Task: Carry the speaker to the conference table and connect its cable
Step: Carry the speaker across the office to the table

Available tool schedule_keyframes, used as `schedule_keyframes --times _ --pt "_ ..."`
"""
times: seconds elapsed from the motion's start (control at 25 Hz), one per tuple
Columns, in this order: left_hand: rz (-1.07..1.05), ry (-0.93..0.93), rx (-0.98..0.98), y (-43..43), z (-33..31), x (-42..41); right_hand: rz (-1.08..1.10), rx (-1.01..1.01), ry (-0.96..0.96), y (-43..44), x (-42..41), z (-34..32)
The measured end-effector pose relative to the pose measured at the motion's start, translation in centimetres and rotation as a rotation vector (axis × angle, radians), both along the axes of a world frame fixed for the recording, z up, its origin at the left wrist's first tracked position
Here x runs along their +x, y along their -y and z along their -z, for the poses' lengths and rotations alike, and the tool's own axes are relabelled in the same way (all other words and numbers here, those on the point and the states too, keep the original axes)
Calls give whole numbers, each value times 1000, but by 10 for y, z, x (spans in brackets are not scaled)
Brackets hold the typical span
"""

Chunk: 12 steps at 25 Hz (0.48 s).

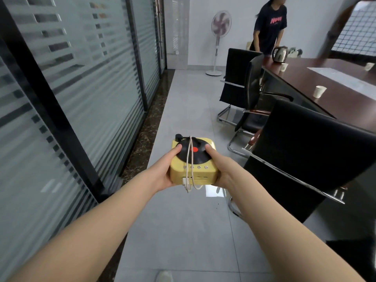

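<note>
A small yellow speaker [209, 169] shaped like a record player, with a black disc and red centre on top, is held in front of me above the tiled floor. My left hand [165, 169] grips its left side and my right hand [220, 169] grips its right side, thumbs on the disc. A white cable [189, 159] is wrapped over the top of the speaker, and its plug end dangles below the front. The dark wooden conference table [329, 86] stands to the right, beyond the chairs.
Black office chairs [305, 151] line the table's near side. On the table are paper cups [319, 91], a steel kettle [279, 54] and a white sheet. A person in a dark shirt [269, 27] stands at the far end beside a standing fan [218, 37]. Frosted glass partitions [81, 78] run along the left.
</note>
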<state>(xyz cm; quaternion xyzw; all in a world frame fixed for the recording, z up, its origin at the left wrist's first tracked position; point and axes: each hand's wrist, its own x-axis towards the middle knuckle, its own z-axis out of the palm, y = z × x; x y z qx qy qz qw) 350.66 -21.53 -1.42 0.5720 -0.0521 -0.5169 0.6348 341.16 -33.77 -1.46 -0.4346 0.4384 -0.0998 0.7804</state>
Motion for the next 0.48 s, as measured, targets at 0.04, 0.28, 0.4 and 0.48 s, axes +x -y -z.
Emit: schedule_keyframes --times 0.04,0.28,0.4,0.48 --pt "23 2 -6 13 1 20 9 -6 -8 12 20 0" --pt "87 -4 -9 85 -6 133 94 -37 -4 77 127 -4" --pt "87 -2 2 113 -6 185 119 -33 -7 102 176 1" --pt "93 3 13 129 -4 210 126 -26 -6 117 198 0"
